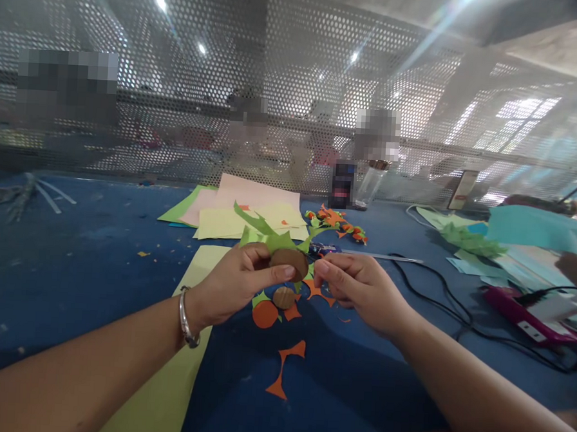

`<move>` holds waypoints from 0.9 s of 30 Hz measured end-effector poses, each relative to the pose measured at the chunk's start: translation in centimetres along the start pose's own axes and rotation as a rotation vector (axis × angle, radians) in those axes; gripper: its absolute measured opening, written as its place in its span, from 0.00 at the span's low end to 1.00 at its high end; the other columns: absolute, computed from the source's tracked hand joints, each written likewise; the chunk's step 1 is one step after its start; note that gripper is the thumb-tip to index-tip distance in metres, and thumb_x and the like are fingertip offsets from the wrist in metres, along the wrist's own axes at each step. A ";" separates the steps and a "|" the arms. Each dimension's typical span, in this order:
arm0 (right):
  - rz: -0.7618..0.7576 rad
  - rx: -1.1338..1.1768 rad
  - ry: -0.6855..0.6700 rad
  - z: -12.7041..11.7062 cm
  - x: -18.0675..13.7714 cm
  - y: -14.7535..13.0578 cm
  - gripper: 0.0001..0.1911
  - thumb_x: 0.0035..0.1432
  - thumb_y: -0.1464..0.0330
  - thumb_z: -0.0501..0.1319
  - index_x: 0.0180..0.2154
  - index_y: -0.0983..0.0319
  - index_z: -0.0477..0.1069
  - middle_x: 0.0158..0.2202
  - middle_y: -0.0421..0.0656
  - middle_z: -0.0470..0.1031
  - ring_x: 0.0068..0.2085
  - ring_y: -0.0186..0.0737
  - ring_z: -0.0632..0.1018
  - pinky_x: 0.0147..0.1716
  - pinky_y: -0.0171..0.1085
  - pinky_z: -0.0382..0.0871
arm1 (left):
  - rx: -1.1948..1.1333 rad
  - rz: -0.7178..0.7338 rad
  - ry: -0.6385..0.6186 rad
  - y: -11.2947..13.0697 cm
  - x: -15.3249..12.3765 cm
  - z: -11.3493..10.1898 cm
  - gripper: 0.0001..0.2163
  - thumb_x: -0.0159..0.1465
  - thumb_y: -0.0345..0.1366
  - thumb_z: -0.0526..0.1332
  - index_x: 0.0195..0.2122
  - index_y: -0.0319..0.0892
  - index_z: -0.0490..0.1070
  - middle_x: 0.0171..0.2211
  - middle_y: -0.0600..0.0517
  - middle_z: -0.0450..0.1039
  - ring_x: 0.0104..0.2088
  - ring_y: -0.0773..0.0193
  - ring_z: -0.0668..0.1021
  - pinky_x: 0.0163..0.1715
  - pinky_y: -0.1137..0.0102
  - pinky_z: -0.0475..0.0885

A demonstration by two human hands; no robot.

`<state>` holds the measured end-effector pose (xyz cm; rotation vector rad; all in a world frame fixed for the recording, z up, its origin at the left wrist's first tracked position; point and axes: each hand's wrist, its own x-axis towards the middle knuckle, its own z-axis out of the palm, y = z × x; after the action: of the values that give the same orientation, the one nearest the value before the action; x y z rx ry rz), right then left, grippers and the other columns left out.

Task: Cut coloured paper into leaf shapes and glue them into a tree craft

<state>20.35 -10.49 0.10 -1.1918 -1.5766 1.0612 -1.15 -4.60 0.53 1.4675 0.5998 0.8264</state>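
Observation:
My left hand (239, 275) is closed on a brown round disc (281, 257), its thumb pressed across the face. Green cut paper (259, 224) sticks up right behind the disc, seemingly held along with it. My right hand (357, 284) is pinched just right of the disc; whatever is between its fingertips is hidden. Below the hands lie an orange paper circle (264, 315), a second brown disc (283, 297) and orange paper scraps (285, 367). A long thin metallic strip (387, 256) runs behind my right hand.
Paper sheets (250, 204) are stacked behind, and a pale yellow sheet (164, 371) lies under my left arm. Small orange-green paper pieces (336, 220) sit near a clear jar (370, 185). At right are a magenta power strip (520, 315), a black cable (439, 285) and blue paper (534, 229).

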 end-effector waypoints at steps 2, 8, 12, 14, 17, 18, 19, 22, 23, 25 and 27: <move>-0.004 -0.009 0.012 -0.1 0.1 0.1 0.25 0.63 0.47 0.60 0.29 0.63 0.71 0.17 0.31 0.52 0.18 0.27 0.54 0.17 0.30 0.47 | 0.005 0.026 0.024 -0.1 0.1 0.0 0.10 0.58 0.38 0.72 0.39 0.40 0.80 0.40 0.47 0.82 0.41 0.60 0.81 0.46 0.65 0.75; 0.006 0.032 0.008 -0.1 0.2 0.1 0.25 0.63 0.48 0.62 0.29 0.63 0.71 0.16 0.30 0.52 0.18 0.26 0.52 0.17 0.30 0.46 | -0.055 0.080 0.003 0.0 0.2 0.1 0.06 0.59 0.36 0.71 0.36 0.42 0.80 0.38 0.50 0.81 0.38 0.65 0.79 0.46 0.67 0.73; 0.017 0.065 0.014 -0.1 0.2 -0.1 0.25 0.63 0.48 0.61 0.29 0.63 0.70 0.16 0.30 0.51 0.18 0.25 0.51 0.17 0.30 0.44 | -0.067 0.079 0.008 0.0 0.3 0.0 0.05 0.59 0.35 0.71 0.36 0.41 0.80 0.38 0.50 0.81 0.38 0.64 0.79 0.46 0.67 0.72; 0.027 0.080 0.019 -0.1 0.2 -0.2 0.25 0.63 0.48 0.61 0.29 0.63 0.70 0.16 0.29 0.50 0.18 0.25 0.50 0.17 0.30 0.43 | -0.064 0.080 0.010 -0.1 0.3 -0.1 0.05 0.60 0.35 0.71 0.36 0.41 0.80 0.38 0.50 0.81 0.38 0.64 0.79 0.45 0.67 0.71; 0.051 0.104 0.006 -0.2 0.2 -0.3 0.25 0.63 0.48 0.62 0.28 0.64 0.70 0.17 0.29 0.49 0.19 0.25 0.49 0.17 0.30 0.42 | -0.052 0.073 0.024 -0.4 0.4 -0.3 0.07 0.60 0.36 0.71 0.38 0.41 0.80 0.41 0.49 0.82 0.40 0.64 0.79 0.46 0.68 0.71; 0.059 0.115 -0.001 -0.2 0.1 -0.3 0.25 0.63 0.48 0.62 0.29 0.64 0.70 0.17 0.29 0.49 0.19 0.25 0.49 0.17 0.30 0.42 | -0.053 0.072 0.030 -0.5 0.5 -0.4 0.08 0.60 0.36 0.71 0.40 0.41 0.80 0.42 0.49 0.82 0.40 0.63 0.79 0.46 0.68 0.71; 0.066 0.126 -0.006 -0.2 0.1 -0.3 0.25 0.63 0.48 0.62 0.29 0.64 0.70 0.17 0.29 0.49 0.19 0.25 0.48 0.17 0.30 0.42 | -0.056 0.073 0.033 -0.6 0.5 -0.5 0.09 0.60 0.36 0.71 0.41 0.41 0.80 0.42 0.49 0.82 0.41 0.63 0.79 0.46 0.68 0.71; 0.076 0.144 -0.003 -0.3 0.1 -0.3 0.25 0.62 0.48 0.63 0.29 0.64 0.70 0.17 0.29 0.48 0.19 0.25 0.48 0.17 0.30 0.40 | -0.069 0.080 0.034 -0.7 0.6 -0.5 0.09 0.60 0.35 0.71 0.41 0.41 0.79 0.43 0.50 0.82 0.41 0.64 0.79 0.47 0.68 0.71; 0.078 0.144 0.001 -0.3 0.1 -0.2 0.25 0.62 0.48 0.63 0.29 0.64 0.70 0.18 0.29 0.48 0.19 0.24 0.47 0.17 0.30 0.40 | -0.072 0.080 0.033 -0.8 0.7 -0.5 0.09 0.60 0.35 0.71 0.41 0.41 0.79 0.42 0.50 0.82 0.41 0.64 0.79 0.47 0.68 0.71; 0.082 0.147 0.007 -0.3 0.1 -0.3 0.25 0.61 0.48 0.63 0.29 0.64 0.70 0.18 0.30 0.49 0.19 0.24 0.47 0.16 0.29 0.40 | -0.073 0.080 0.036 -0.7 0.7 -0.5 0.08 0.60 0.34 0.71 0.41 0.41 0.79 0.42 0.50 0.82 0.41 0.65 0.79 0.46 0.69 0.71; 0.081 0.152 0.003 -0.3 0.1 -0.3 0.25 0.61 0.48 0.63 0.29 0.63 0.70 0.18 0.29 0.49 0.19 0.24 0.47 0.16 0.30 0.40 | -0.066 0.077 0.044 -0.7 0.7 -0.5 0.07 0.61 0.34 0.70 0.41 0.41 0.79 0.42 0.51 0.82 0.41 0.66 0.79 0.46 0.69 0.71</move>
<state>20.50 -10.41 0.47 -1.1608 -1.4284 1.2085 -1.05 -3.68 -0.08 1.4228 0.5467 0.9320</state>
